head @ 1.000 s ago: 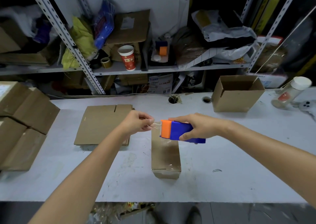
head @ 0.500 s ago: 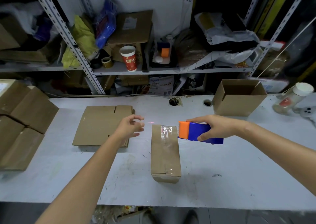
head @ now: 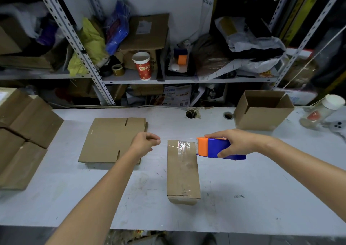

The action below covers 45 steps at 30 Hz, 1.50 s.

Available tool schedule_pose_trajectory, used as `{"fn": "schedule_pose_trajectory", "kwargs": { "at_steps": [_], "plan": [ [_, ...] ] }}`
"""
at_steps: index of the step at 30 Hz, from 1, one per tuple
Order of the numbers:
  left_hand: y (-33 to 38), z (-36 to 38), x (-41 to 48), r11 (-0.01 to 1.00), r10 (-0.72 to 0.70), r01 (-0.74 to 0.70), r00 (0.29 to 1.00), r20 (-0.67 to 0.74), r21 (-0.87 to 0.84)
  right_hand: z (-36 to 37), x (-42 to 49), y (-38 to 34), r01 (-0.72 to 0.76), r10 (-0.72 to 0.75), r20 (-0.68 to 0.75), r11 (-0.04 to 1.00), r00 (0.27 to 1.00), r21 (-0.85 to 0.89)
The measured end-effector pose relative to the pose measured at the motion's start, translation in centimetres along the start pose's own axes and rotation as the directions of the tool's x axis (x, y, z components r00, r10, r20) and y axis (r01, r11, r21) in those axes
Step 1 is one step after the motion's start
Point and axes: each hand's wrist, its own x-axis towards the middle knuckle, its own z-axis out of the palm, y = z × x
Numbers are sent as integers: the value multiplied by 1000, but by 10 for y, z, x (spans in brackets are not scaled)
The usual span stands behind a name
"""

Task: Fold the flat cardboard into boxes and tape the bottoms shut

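The white tabletop (head: pixel 262 198) is carrying everything. Closed brown boxes (head: pixel 24 132) are piling up along its left edge. A stack of flat cardboard (head: pixel 110 139) is lying towards the far edge, left of centre. An open box (head: pixel 262 111) is standing upright near the far right corner.

At the centre a narrow box (head: pixel 182 169) is lying with its long side running from the far edge towards the near edge. A shiny strip is already running along its upper face.

The right hand (head: pixel 237 141) is wrapping its fingers and thumb around the blue body of the tape dispenser (head: pixel 215 148), just beside the box's far right corner, with the orange head pointing left. The left hand (head: pixel 145 141) is hovering over the near right corner of the flat stack. Its fingertips are closing together, apparently pinching the free end of the clear tape (head: pixel 177 138). The tape is showing only as a faint glinting line stretching to the dispenser across the box's far end.

The box is probably light and hollow, so it is likely sliding or denting easily. Pressing on its stiff edges and corners is looking safer than pressing mid-panel. The tape is thin, sticky and prone to curling on itself, so holding it taut by its very end is looking wise.
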Motion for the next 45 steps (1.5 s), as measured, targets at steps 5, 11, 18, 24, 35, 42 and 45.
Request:
{"fn": "schedule_pose_trajectory", "kwargs": {
  "at_steps": [5,11,18,24,35,42,45],
  "plan": [
    [4,7,11,989,16,-5,997,-73,145,-7,4,2,-7,6,-12,999,1000,-36],
    [11,5,18,998,0,0,1000,-9,67,-11,17,9,-50,50,-5,999,999,-3],
    [2,9,34,987,-9,14,999,-35,162,-6,41,8,-79,78,-16,996,997,-42],
    [-15,38,40,902,-19,34,999,-40,431,0,58,4,-84,87,26,992,996,-99],
    [-26,66,13,995,-29,31,999,-18,99,12,59,22,-92,92,32,996,995,-7],
    [-19,66,11,995,-71,74,996,-46,67,5,42,48,-153,138,116,979,984,134],
    [-20,66,10,993,-81,85,995,-57,77,6,32,54,-193,184,77,972,980,133]
  ]
}}
